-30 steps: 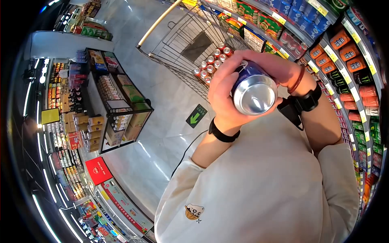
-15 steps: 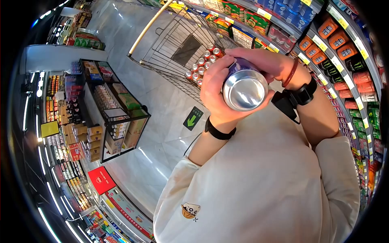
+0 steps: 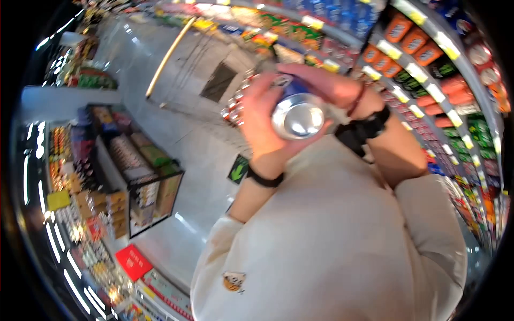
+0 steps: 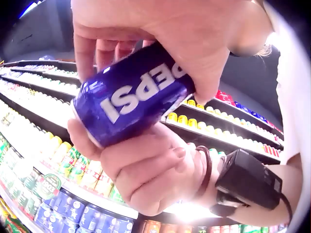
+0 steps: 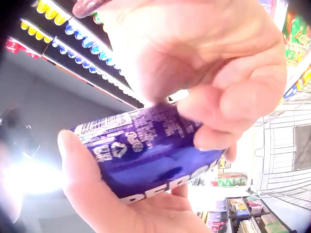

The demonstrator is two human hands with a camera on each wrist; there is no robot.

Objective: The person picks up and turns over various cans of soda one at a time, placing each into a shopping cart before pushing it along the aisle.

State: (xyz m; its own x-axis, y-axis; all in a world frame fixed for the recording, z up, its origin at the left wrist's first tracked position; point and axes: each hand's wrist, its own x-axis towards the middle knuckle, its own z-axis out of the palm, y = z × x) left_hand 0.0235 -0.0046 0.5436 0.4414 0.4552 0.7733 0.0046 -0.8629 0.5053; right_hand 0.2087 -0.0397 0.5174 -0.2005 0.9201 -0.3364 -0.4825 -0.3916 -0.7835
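Note:
A dark blue Pepsi can [image 3: 299, 115] is tilted with its silver base toward the head camera. The left hand [image 3: 261, 115] grips its side; in the left wrist view that hand [image 4: 170, 29] lies over the can [image 4: 133, 94], fingers on the far side. The right hand [image 3: 334, 88], curled, holds the can from the other side, seen below it in the left wrist view [image 4: 146, 167]. In the right wrist view the right hand's [image 5: 209, 63] fingers touch one end of the can [image 5: 150, 150], and the left hand [image 5: 97, 194] supports it from below. Barcode and recycling mark face this camera.
A wire shopping cart [image 3: 184, 69] stands ahead, several cans [image 3: 234, 107] in it. Drink shelves [image 3: 428, 80] curve along the right. A black-framed display stand [image 3: 155, 187] is at left, a floor sign [image 3: 238, 168] beside it.
The head view has turned and blurred; the can, both hands and the cart have shifted left in it. Both hands still hold the can.

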